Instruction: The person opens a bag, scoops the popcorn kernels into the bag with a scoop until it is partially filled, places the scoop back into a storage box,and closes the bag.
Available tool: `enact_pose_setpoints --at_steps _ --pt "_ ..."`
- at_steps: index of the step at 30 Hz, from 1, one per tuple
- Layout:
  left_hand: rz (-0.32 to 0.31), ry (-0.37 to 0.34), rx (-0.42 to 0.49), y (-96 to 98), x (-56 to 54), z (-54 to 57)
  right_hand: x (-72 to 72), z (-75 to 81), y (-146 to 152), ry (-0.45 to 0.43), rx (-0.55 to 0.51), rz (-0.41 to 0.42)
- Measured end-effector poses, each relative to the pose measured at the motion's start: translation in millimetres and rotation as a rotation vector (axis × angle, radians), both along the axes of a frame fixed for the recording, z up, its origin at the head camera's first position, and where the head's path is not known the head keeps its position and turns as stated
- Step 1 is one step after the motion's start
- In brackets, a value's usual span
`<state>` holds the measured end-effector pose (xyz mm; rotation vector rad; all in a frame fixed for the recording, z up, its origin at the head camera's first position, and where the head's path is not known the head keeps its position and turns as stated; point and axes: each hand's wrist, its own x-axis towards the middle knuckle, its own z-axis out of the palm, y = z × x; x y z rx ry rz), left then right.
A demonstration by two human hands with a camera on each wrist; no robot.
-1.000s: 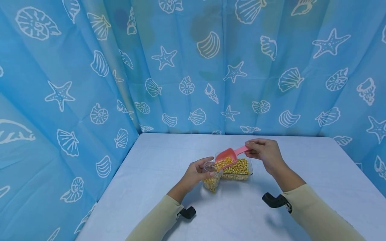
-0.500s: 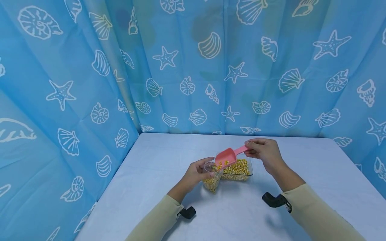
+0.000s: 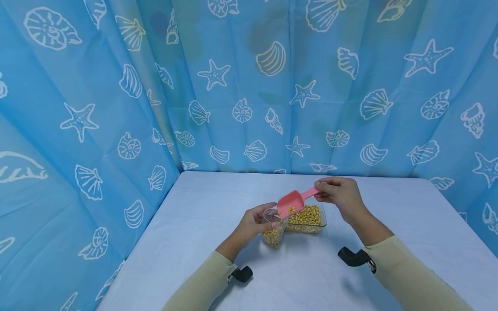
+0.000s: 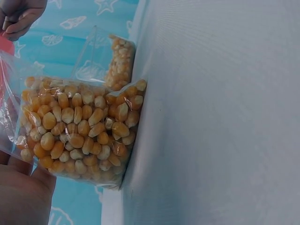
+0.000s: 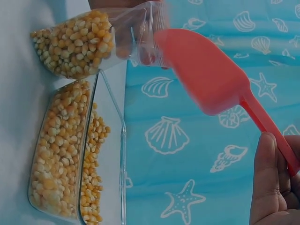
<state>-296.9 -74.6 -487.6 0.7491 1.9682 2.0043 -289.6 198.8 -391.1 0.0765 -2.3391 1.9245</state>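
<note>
My left hand (image 3: 252, 224) holds a clear plastic zip bag (image 5: 133, 35) near its mouth, thumb in front and fingers behind. Corn kernels (image 4: 79, 126) fill the lower part of the bag, whose bottom is down at the table. In my right hand (image 3: 342, 196) a pink scoop (image 3: 291, 204) is pinched by its handle, tilted down to the left with its lip in the bag's mouth. Only a few kernels lie in the scoop. Right beside the bag stands a clear rectangular container (image 5: 124, 140) partly filled with corn kernels.
The white-covered table (image 3: 202, 194) stretches out around the bag and container. Behind it and along the left hangs a blue curtain (image 3: 233, 86) with white shell and starfish prints. Black camera mounts (image 3: 352, 258) stick out from both wrists.
Most of the kernels have slid out of the scoop into the bag. The scoop and right hand have barely shifted, and the left hand stays in place.
</note>
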Motion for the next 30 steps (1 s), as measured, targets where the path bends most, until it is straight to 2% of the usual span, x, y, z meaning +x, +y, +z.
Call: enact_pose_setpoints --at_steps 11,18,25,30 --pt "0.012 0.005 0.004 -0.3 1.1 1.5 1.4 1.5 -2 0.081 0.072 0.013" --pt "-0.022 0.013 0.027 -0.4 0.8 0.3 -0.3 -0.5 3 0.1 0.058 0.006" --pt "0.007 0.004 -0.02 0.0 -0.5 3.9 -10.6 -17.7 20 -0.003 -0.088 -0.037" --pt "0.025 -0.03 -0.023 -2.5 -1.1 3.6 -15.6 -41.6 29 -0.112 -0.183 -0.078"
